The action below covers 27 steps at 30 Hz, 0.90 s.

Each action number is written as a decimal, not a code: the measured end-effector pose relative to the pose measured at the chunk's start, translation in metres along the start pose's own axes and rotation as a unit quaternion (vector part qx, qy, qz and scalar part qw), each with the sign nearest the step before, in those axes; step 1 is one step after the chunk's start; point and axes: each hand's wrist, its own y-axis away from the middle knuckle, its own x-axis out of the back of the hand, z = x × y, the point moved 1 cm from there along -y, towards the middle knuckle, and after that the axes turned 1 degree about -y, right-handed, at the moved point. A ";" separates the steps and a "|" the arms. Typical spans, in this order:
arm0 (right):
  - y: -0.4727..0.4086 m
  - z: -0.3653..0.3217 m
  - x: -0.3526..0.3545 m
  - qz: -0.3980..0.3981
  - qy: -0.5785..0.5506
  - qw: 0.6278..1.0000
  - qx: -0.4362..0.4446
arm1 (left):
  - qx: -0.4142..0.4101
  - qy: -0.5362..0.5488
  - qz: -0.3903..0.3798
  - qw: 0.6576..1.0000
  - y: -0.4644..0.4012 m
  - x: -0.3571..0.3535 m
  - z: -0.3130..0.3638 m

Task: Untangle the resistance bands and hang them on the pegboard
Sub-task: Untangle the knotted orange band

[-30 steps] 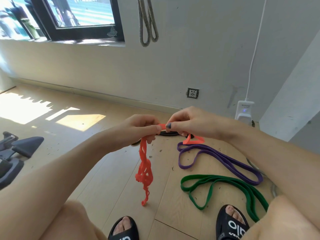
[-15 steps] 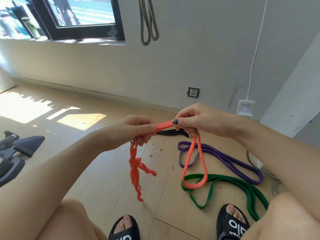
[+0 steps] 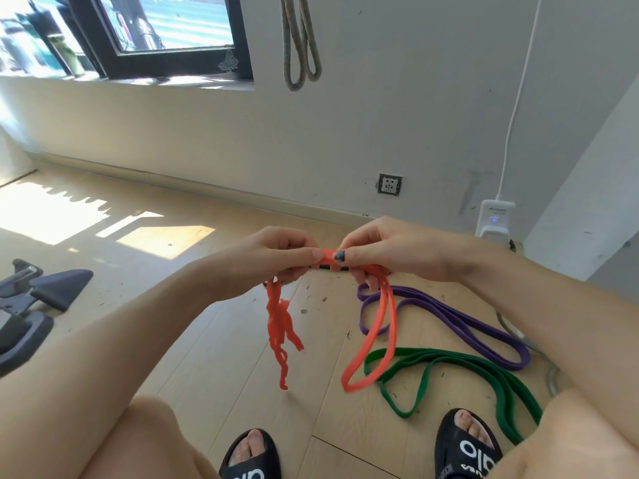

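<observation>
Between both hands [image 3: 276,257] [image 3: 383,250], orange band [image 3: 377,340] hangs above floor [image 3: 207,340].

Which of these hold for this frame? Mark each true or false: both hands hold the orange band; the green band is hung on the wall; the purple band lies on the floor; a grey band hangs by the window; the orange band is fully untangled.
1. Both hands hold the orange band. True: the left hand and right hand pinch it between them.
2. The green band is hung on the wall. False: it lies on the floor.
3. The purple band lies on the floor. True.
4. A grey band hangs by the window. True.
5. The orange band is fully untangled. False: a twisted clump hangs below the left hand.
</observation>
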 end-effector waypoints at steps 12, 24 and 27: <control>-0.003 0.004 0.008 0.046 0.025 0.998 0.029 | -0.042 -0.089 0.058 0.993 0.001 0.001 -0.001; -0.002 -0.002 0.002 0.047 0.062 0.996 0.050 | -0.012 -0.026 0.002 1.000 0.002 0.000 0.002; -0.006 -0.003 -0.004 0.060 0.118 0.988 0.080 | 0.003 -0.007 -0.014 1.000 0.001 -0.001 0.000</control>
